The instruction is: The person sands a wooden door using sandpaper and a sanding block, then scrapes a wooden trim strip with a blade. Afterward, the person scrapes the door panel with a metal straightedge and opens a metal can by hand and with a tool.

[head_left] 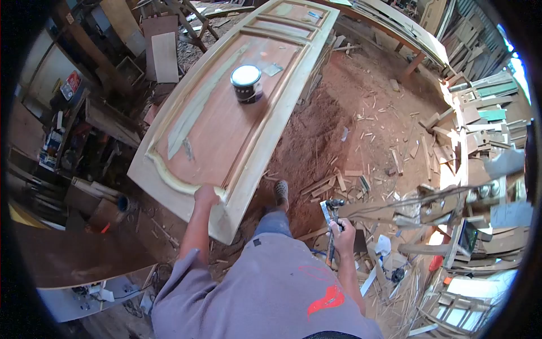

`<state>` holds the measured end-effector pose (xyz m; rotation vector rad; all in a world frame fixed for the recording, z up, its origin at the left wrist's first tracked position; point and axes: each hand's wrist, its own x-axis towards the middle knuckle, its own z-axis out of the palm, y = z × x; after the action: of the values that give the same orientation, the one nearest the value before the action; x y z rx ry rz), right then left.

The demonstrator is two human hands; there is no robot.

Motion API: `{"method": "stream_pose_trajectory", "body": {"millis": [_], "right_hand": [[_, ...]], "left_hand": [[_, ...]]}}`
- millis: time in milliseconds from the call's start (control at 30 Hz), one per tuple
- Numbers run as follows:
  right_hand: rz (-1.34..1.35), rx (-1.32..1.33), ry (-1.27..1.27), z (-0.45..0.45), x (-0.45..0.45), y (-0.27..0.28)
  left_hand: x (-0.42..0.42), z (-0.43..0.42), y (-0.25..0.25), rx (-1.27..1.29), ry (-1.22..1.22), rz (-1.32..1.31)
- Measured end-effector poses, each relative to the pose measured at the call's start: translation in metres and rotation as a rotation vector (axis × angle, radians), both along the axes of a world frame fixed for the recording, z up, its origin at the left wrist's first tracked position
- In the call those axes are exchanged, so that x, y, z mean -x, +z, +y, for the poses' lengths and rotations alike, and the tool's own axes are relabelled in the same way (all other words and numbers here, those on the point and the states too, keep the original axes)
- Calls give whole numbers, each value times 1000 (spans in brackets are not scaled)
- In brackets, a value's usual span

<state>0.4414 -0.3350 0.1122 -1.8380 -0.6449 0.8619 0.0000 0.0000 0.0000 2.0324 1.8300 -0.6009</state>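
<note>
A long wooden door panel [261, 164] lies flat before me, with raised moulding round its recessed fields. At its near end, my left hand [206, 195] is closed over the curved moulding [169, 176], close to the corner. Off the door to the right, my right hand [342, 236] grips a hammer [336, 203] with its dark head up. A pale flat strip [325, 212] shows beside the hammer head; whether the same hand holds it I cannot tell. On the door stands a dark paint can [247, 90] with a whitish top.
Wood offcuts [339, 179] and shavings litter the reddish dirt floor [361, 124]. A cluttered shelf [68, 127] stands at the left, above a brown board [84, 254]. Stacked timber [480, 107] lines the right side. A long bench [395, 28] runs along the back right.
</note>
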Motion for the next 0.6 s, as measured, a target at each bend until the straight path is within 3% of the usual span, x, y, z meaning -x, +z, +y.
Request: {"method": "stream_pose_trajectory", "body": {"millis": [67, 100, 133, 233, 400, 467, 600], "right_hand": [[-17, -29, 1, 25, -3, -9], [-29, 119, -14, 1, -46, 12], [-28, 93, -29, 30, -56, -5], [-99, 94, -44, 131, -100, -15], [-160, 109, 5, 250, -165, -16], [-263, 94, 72, 300, -173, 9], [-135, -5, 89, 375, -198, 0]], "left_hand": [[-2, 18, 23, 4, 82, 14], [-45, -21, 0, 188, 123, 26], [-55, 12, 5, 197, 167, 42], [-99, 97, 18, -33, 316, -111], [-155, 202, -17, -309, 381, -457], [-175, 235, -13, -448, 367, -586], [-238, 300, 55, -670, 338, -797]]}}
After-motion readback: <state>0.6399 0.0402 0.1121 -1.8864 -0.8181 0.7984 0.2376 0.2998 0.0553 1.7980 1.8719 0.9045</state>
